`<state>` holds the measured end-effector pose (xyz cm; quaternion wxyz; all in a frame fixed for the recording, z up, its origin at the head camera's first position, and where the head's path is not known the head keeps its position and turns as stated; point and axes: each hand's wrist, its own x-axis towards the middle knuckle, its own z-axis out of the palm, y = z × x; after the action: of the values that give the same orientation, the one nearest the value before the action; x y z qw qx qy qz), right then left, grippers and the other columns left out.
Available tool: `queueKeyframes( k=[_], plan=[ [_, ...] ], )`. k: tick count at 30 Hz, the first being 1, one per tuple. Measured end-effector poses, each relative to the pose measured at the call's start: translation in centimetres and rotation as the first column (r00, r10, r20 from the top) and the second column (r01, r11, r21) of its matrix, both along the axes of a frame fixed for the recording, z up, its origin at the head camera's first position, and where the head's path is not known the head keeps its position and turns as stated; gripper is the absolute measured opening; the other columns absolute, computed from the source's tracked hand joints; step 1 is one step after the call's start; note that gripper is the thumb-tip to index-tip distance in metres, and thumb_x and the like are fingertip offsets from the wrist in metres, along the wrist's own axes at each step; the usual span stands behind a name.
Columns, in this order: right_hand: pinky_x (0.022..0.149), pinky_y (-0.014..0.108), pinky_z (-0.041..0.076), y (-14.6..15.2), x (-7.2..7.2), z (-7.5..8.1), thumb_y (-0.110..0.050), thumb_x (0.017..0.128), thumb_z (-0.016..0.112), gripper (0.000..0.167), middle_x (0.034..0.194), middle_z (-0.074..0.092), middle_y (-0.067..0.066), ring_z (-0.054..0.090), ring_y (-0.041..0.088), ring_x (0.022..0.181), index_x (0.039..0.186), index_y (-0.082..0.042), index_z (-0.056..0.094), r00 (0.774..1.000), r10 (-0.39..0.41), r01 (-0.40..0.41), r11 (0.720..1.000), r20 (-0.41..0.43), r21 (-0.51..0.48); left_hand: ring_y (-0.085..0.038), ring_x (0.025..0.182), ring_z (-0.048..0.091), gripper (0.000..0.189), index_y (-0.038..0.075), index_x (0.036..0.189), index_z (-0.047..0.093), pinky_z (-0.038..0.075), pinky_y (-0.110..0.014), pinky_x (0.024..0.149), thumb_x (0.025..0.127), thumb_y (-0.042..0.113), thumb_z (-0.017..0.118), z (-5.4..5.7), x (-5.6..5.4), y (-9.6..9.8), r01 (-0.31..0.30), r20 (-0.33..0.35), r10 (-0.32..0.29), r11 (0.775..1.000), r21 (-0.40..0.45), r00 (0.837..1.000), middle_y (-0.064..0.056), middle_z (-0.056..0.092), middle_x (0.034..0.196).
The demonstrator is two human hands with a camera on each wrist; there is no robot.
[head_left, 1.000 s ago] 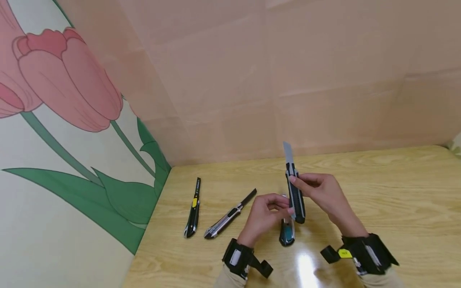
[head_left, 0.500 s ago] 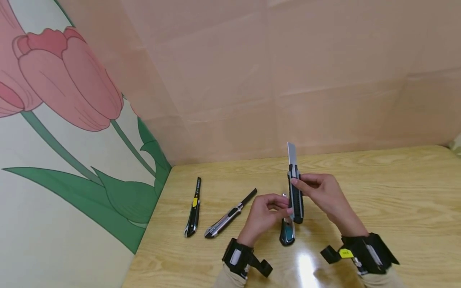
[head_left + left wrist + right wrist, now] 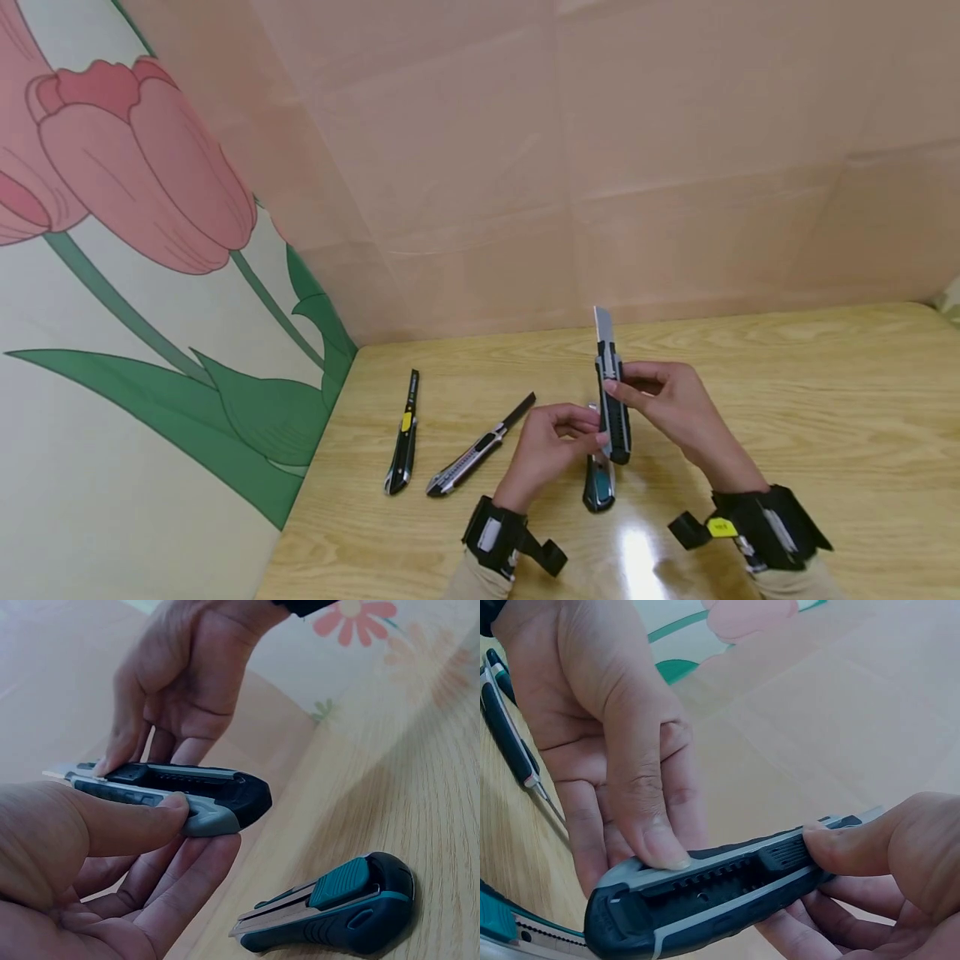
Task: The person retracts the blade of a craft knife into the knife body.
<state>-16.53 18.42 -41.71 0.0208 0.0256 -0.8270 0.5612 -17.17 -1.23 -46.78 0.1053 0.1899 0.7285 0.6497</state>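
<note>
A black and grey utility knife (image 3: 617, 425) is held up over the table, its blade (image 3: 603, 323) sticking out toward the back. My left hand (image 3: 551, 450) pinches the rear of its handle between thumb and fingers. Nearer the blade, my right hand (image 3: 678, 408) grips the handle; in the right wrist view its thumb (image 3: 847, 844) presses at the ridged slider (image 3: 787, 855). Below the held knife, a teal and black utility knife (image 3: 337, 907) lies on the table, partly hidden by my left hand and the held knife in the head view.
To the left on the wooden table (image 3: 825, 400) lie a silver and black utility knife (image 3: 472, 458) and a black one with a yellow slider (image 3: 405, 433). Behind the table hangs a pinkish sheet (image 3: 600, 167); a tulip-patterned panel (image 3: 150, 375) borders the left.
My right thumb has slid down the handle toward its rear, and less blade shows at the front. The knife has tilted slightly. My left hand keeps its place.
</note>
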Motion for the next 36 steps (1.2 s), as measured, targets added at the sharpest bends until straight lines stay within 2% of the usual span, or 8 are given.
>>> queueKeyframes(
  k=[7,19,24,28,34,36],
  plan=[
    [0.092,0.049,0.047,0.1,0.0,-0.02,-0.035,0.091,0.069,0.039,0.111,0.069,0.012,0.064,0.028,0.105,0.115,-0.004,0.069,1.0,0.017,-0.017,1.0,0.017,-0.008,-0.011,0.08,0.069,0.018,0.012,0.098,0.073,0.056,-0.026,0.073,0.081,0.012,0.08,-0.13,-0.02,-0.04,0.004,0.0,-0.004,1.0,-0.008,1.0,0.001,0.072,0.091],
    [0.093,0.055,0.047,-0.04,0.15,0.36,-0.051,0.088,0.066,0.055,0.109,0.071,0.011,0.069,0.024,0.097,0.12,-0.006,0.066,0.998,-0.001,0.001,1.0,0.06,-0.008,-0.014,0.082,0.069,0.018,0.015,0.099,0.074,0.056,-0.027,0.072,0.082,0.013,0.079,0.11,-0.04,-0.36,-0.008,0.001,0.008,1.0,0.005,1.0,0.002,0.072,0.091],
    [0.092,0.054,0.048,-0.2,0.04,0.08,-0.054,0.087,0.065,0.055,0.107,0.072,0.01,0.069,0.024,0.095,0.116,-0.008,0.069,0.998,-0.018,0.017,1.0,0.064,0.012,-0.013,0.082,0.069,0.018,0.013,0.099,0.074,0.056,-0.027,0.071,0.082,0.011,0.079,0.12,-0.13,-0.45,-0.014,-0.005,0.014,1.0,0.015,1.0,0.001,0.072,0.091],
    [0.089,0.05,0.049,-0.3,-0.01,-0.03,-0.054,0.087,0.065,0.052,0.105,0.072,0.008,0.069,0.024,0.096,0.112,-0.01,0.071,0.999,-0.024,0.023,1.0,0.044,0.017,-0.013,0.082,0.068,0.018,0.013,0.099,0.074,0.056,-0.027,0.071,0.082,0.011,0.079,0.08,-0.17,-0.52,-0.016,-0.02,0.016,1.0,0.007,1.0,0.001,0.072,0.091],
    [0.082,0.033,0.05,-0.38,0.06,0.08,-0.049,0.089,0.066,0.045,0.104,0.072,0.008,0.067,0.02,0.096,0.109,-0.009,0.073,0.999,-0.039,0.039,0.999,-0.013,0.03,-0.012,0.081,0.068,0.018,0.014,0.099,0.074,0.056,-0.027,0.07,0.082,0.011,0.079,0.08,-0.16,-0.42,-0.014,-0.042,0.013,1.0,-0.001,0.999,0.001,0.072,0.09],
    [0.082,0.032,0.051,-0.47,0.05,0.1,-0.047,0.089,0.067,0.044,0.104,0.072,0.008,0.067,0.019,0.096,0.109,-0.008,0.073,0.999,-0.035,0.036,0.999,-0.021,0.029,-0.012,0.08,0.068,0.018,0.013,0.098,0.074,0.056,-0.027,0.07,0.082,0.01,0.079,0.09,-0.15,-0.39,-0.015,-0.044,0.015,1.0,0.0,0.999,0.001,0.072,0.09]
  ],
)
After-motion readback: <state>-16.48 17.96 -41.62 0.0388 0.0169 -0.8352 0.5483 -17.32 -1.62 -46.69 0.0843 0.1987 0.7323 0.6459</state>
